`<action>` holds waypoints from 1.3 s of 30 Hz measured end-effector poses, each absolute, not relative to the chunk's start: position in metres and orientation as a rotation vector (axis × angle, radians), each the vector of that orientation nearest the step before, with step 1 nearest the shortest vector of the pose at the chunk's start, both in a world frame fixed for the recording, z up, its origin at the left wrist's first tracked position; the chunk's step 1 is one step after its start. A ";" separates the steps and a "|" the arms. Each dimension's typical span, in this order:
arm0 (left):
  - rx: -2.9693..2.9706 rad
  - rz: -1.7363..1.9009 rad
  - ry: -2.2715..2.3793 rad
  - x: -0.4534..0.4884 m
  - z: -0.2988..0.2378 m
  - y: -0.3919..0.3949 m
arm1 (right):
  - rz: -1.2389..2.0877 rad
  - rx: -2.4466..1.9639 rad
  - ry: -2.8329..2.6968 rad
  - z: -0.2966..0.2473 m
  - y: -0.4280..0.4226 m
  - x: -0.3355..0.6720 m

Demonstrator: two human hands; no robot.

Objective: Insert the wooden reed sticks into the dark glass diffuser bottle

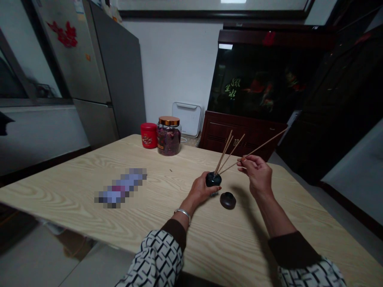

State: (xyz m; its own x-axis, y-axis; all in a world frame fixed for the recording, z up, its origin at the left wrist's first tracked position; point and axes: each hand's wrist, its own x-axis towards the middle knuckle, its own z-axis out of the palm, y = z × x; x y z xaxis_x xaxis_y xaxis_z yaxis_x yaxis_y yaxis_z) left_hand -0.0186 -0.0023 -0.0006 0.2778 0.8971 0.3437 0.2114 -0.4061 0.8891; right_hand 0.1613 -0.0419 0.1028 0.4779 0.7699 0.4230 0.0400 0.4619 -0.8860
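Note:
My left hand [198, 189] is wrapped round a small dark glass diffuser bottle [213, 180] above the wooden table. Several thin reed sticks [225, 150] stand out of its mouth, leaning right. Between the thumb and fingers of my right hand [259, 172] is pinched another reed stick [267, 141], slanting up to the right. Its lower end meets the bottle's mouth; whether it has gone inside I cannot tell. A round dark brown cap [228, 200] lies on the table just right of the bottle, below and between my hands.
On the pale wooden table [149, 223], a blurred-out flat item [122, 188] lies to the left. A red canister [149, 135] and a jar of dried petals [169, 139] with a copper-coloured lid stand at the back. Behind are a fridge [122, 75] and a dark aquarium cabinet [239, 131].

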 end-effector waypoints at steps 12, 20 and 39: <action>1.825 1.162 1.009 -0.019 -0.004 -0.001 | 0.470 -1.202 -1.315 0.083 -0.019 0.138; 1.854 1.110 1.085 -0.018 -0.003 0.001 | 0.381 -1.462 -1.578 0.057 -0.016 0.132; 1.865 1.148 0.995 -0.019 -0.002 -0.002 | 0.322 -1.703 -1.862 0.049 -0.035 0.131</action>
State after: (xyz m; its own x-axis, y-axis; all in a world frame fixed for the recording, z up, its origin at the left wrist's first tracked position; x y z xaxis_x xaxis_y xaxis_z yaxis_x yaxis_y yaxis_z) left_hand -0.0191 -0.0020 -0.0024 0.3055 0.8786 0.3670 0.2380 -0.4436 0.8640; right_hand 0.1311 -0.0347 0.0486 -0.0077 0.9664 0.2569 0.8238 0.1518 -0.5462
